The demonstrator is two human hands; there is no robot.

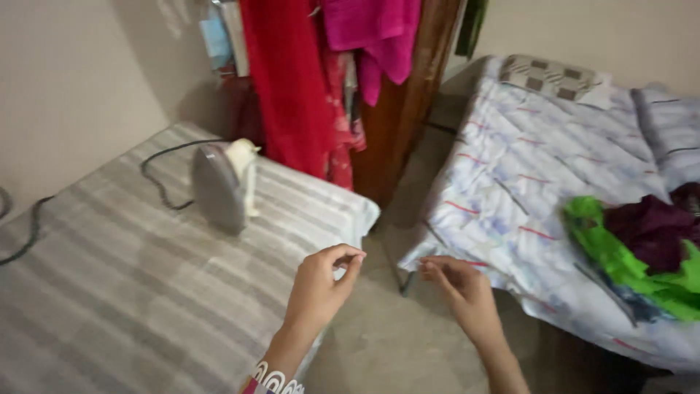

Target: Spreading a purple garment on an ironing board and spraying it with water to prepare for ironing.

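My left hand (324,281) hovers over the gap beside the striped ironing table (131,277), its fingers curled with thumb and forefinger pinched and nothing visible in them. My right hand (456,284) reaches toward the near corner of the bed sheet (510,182), fingers loosely curled and empty, close to the sheet's edge. An electric iron (222,182) stands upright on its heel at the far side of the table, its cord (164,182) trailing left. A pile of bright green and dark purple cloth (642,248) lies on the bed at the right.
Red and pink garments (321,80) hang at the back between table and bed, beside a brown wooden post (401,117). A checked pillow (554,76) lies at the head of the bed. Bare concrete floor (394,343) runs between the table and the bed.
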